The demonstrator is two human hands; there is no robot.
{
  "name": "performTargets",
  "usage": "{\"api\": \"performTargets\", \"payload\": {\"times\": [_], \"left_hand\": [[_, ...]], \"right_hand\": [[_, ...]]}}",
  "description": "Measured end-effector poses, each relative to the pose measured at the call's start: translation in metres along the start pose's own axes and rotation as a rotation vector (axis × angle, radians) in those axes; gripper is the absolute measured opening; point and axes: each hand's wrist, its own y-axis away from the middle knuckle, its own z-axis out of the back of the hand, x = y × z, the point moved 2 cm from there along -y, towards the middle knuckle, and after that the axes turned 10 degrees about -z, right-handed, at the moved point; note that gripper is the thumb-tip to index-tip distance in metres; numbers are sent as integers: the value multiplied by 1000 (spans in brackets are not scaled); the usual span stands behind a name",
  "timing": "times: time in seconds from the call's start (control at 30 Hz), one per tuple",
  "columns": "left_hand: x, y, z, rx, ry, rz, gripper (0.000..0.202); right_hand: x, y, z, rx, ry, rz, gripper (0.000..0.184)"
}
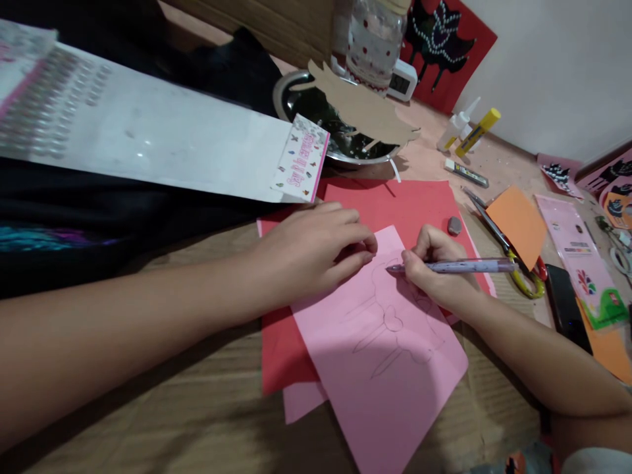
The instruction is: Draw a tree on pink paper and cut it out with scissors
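The pink sheet (390,408) lies slanted on the red sheet (286,349), over the cardboard (212,395) that covers the near part of the desk; its lowest corner runs to the border of the view. Faint lines near its middle show a small heart and narrow pointed shapes; some are too pale to follow, and the right hand (439,263) hides others by the upper right edge. That hand pinches a slim pen (474,265) between thumb and forefinger, the other fingers curled under and partly hidden. The pen's tip is at the drawn outline; whether it touches the paper I cannot tell.

The left hand (328,240) rests across the sheet's upper left edge, its fingers bent and close together, a dark gap between them and the thumb. How hard it presses does not show.

A grey lump (454,226) sits near the red sheet's right edge. Beyond, orange paper (518,224) covers part of the scissors (527,286). Past the red sheet's far edge, a tan cutout (365,108) lies over a metal bowl (284,99) whose dark contents are hard to make out. A white strip with rows of beads (197,138) is cut off at its left end.
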Motion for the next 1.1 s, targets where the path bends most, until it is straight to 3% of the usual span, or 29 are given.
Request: {"api": "performTargets", "payload": {"times": [1.1], "left_hand": [[-1,1,0,-14,0,-42,26]], "right_hand": [[4,-1,-1,78,-62,-41,36]]}}
